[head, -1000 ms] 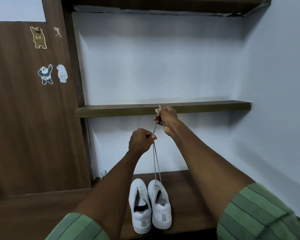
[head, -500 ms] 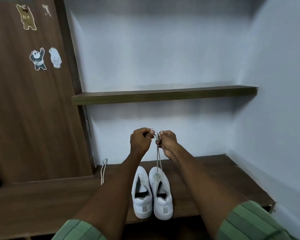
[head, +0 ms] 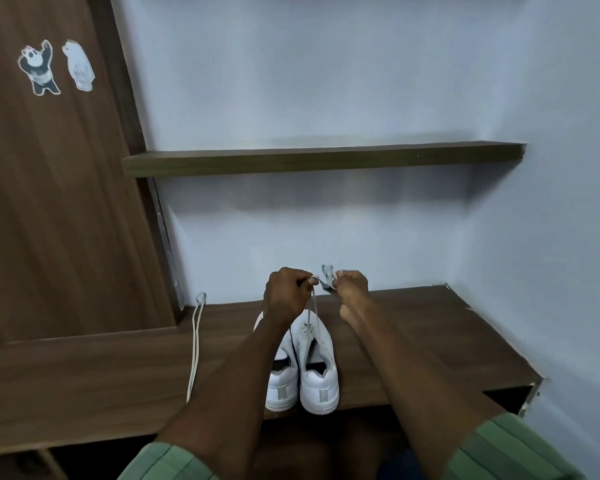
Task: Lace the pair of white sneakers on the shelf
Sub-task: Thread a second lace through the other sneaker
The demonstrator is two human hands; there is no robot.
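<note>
Sneakers [head: 302, 375] side by side on shelf [head: 413, 341], heels toward camera, below and just nearer than both hands. Left hand [head: 284, 294] fisted, pinching lace [head: 312, 308] that rises from right-side shoe. Right hand [head: 352, 284] just beside it, curled around lace ends. Spare lace [head: 195, 351] lies left of left hand.

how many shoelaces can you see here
2. One lace runs up from the right sneaker into both hands, left hand and right hand. A spare lace lies loose on the shelf, left of the left sneaker. Arms may hide more.
</note>
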